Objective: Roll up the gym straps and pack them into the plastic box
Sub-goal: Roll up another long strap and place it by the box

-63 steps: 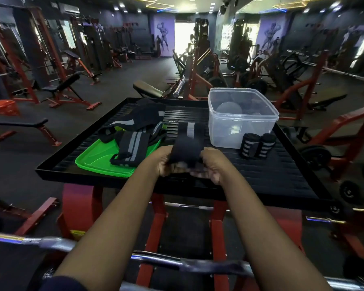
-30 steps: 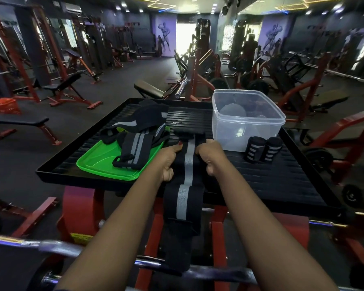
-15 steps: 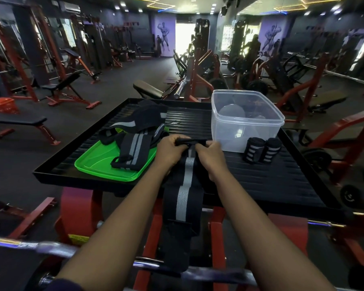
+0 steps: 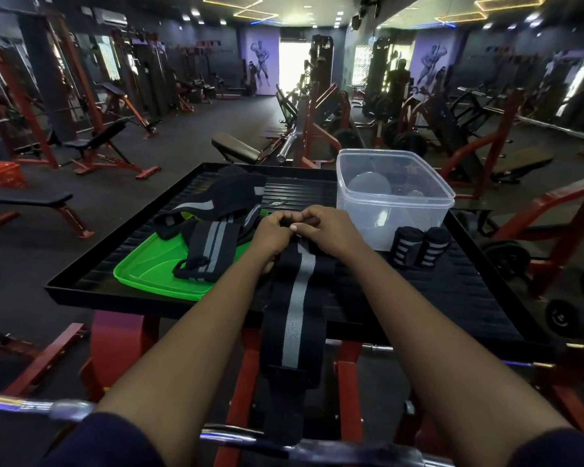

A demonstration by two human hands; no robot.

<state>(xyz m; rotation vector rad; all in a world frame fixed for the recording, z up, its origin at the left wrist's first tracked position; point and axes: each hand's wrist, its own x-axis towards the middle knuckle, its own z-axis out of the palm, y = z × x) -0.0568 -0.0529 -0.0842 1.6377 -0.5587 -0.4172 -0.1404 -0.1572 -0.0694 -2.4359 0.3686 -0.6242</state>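
A long black strap with a grey centre stripe lies over the near edge of the black tray table and hangs down toward me. My left hand and my right hand both pinch its far end, fingers curled tightly over it. The clear plastic box stands open at the back right of the table. Two rolled straps stand upright just in front of the box. Several loose straps are piled on a green lid at the left.
A chrome barbell crosses the bottom of the view in front of me. The table rests on a red frame. Benches, red racks and weight plates fill the gym floor all around.
The strap was drawn out flat so it now hangs over the near edge. Both hands slid up to its far end and closed together on it.
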